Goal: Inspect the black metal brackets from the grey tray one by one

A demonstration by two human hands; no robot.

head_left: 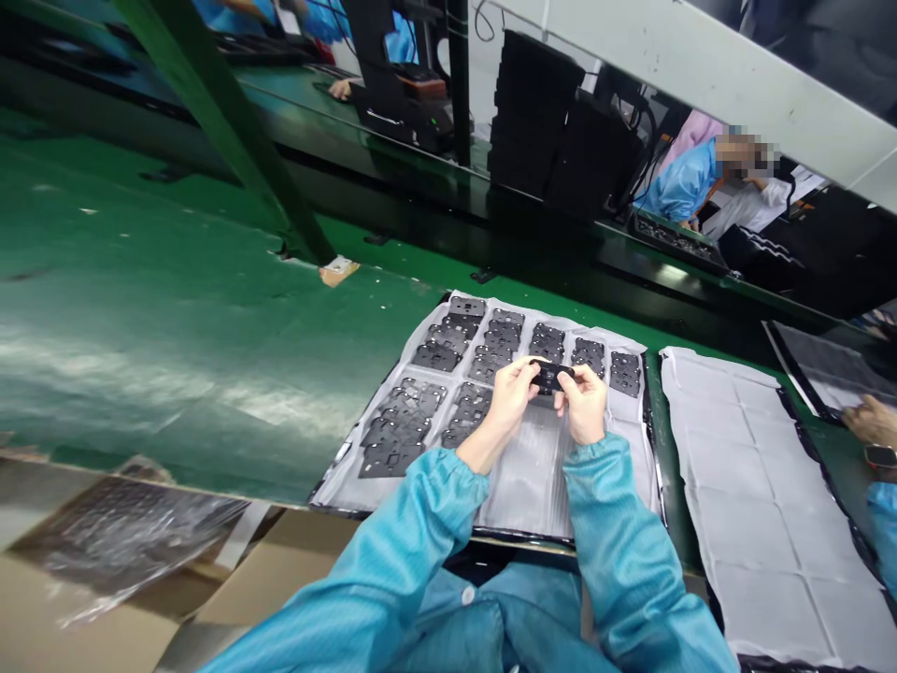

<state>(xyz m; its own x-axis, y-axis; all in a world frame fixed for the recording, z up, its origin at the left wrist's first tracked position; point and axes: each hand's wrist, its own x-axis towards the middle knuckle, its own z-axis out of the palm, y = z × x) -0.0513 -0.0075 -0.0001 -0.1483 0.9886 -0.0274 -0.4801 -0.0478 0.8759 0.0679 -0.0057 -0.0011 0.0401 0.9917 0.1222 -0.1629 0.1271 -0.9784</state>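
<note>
Between my two hands is a small dark flat plate with holes (548, 376), raised over a cloth-lined tray (533, 472). My left hand (513, 397) pinches its left end with thumb and fingers. At the right end, my right hand (584, 400) grips it the same way. Under and around them, the tray's compartments hold overlapping dark plates of a similar kind, such as the group at the front left (401, 425) and a smaller group at the back right (624, 373). Part of the tray's contents is hidden behind my hands and sleeves.
A second cloth-lined tray (757, 486) lies to the right. Beyond it, a co-worker's hand (873, 421) with a watch touches another tray (817, 369). A green post (231, 131) rises from the green bench (161, 327). Cardboard boxes (273, 570) stand below at left.
</note>
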